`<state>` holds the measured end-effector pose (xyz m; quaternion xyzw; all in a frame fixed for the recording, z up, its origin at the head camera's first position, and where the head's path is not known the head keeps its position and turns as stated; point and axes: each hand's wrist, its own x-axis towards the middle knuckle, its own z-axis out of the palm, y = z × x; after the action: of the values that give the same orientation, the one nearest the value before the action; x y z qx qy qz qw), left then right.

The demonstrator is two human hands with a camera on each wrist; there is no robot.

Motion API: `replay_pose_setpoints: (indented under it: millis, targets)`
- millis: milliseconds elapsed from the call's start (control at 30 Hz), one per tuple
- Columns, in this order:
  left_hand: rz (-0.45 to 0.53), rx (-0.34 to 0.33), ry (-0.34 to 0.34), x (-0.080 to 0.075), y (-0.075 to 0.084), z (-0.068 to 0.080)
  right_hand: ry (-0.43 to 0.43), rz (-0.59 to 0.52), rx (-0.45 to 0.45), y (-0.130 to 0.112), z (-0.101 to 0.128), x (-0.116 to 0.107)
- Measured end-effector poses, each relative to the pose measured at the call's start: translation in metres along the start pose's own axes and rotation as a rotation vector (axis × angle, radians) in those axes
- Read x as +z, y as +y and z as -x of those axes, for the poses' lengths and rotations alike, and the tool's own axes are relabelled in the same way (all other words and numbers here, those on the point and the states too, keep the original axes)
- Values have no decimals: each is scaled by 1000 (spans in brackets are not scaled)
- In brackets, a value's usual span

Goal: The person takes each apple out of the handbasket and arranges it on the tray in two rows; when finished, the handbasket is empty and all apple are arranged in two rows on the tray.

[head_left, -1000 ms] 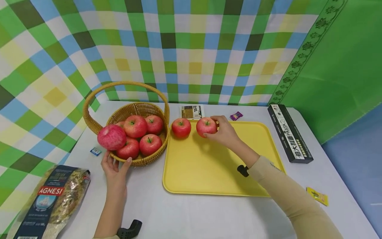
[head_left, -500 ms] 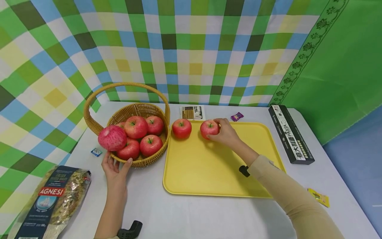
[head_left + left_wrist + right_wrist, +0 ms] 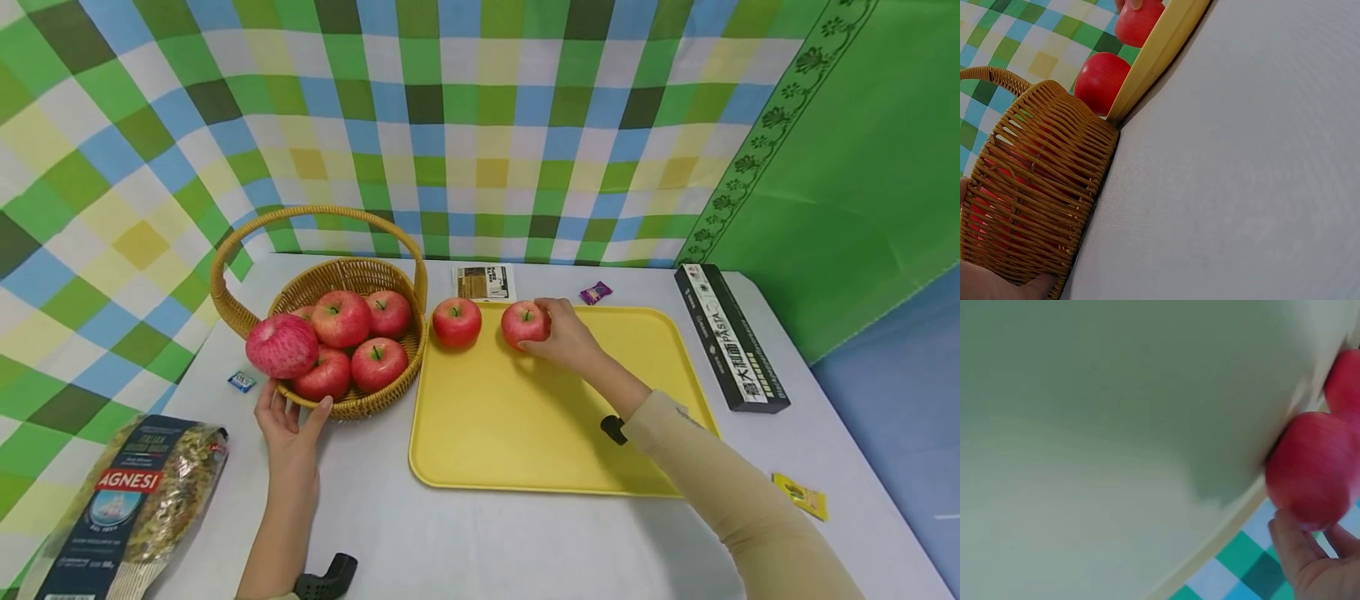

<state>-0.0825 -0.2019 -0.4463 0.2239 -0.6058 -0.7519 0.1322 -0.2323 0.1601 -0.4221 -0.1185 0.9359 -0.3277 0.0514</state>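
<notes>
In the head view, my right hand [image 3: 566, 333] holds a red apple [image 3: 521, 325] by its right side, low at the back edge of the yellow tray [image 3: 525, 417]. Another apple [image 3: 456, 322] sits to its left in the tray's back left corner. My left hand [image 3: 288, 421] grips the near side of a wicker basket [image 3: 371, 407], which has a tall looped handle. Several apples [image 3: 341, 318] lie inside, and a pink, streaked round fruit [image 3: 282, 346] rests on top at the left rim. In the left wrist view, fingers [image 3: 1038, 286] press the basket's woven wall low down.
A bag of AGNESI pasta [image 3: 123, 500] lies at the front left. A black pasta box [image 3: 731, 337] stands right of the tray. Small wrapped sweets, blue [image 3: 242, 382], purple [image 3: 596, 292] and yellow [image 3: 799, 496], lie about. A printed packet [image 3: 483, 282] lies behind the tray.
My right hand and its apple have shifted slightly right and down onto the tray's back edge, and barely moved in the last half second. My left hand and the basket have stayed in place.
</notes>
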Motion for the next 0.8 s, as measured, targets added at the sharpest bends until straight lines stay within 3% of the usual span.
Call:
replay_pose_setpoints:
  millis: [367,667,800]
  targets:
    - [-12,-15,-1,0,2,3,-110,197,-57,-35,8,-24]
    - [-8,-7,5,0,1,2,-159,169,-59,-76,18,-28]
    - [-8,2,6,1,1,3,-124,135,-119,-93,20,-21]
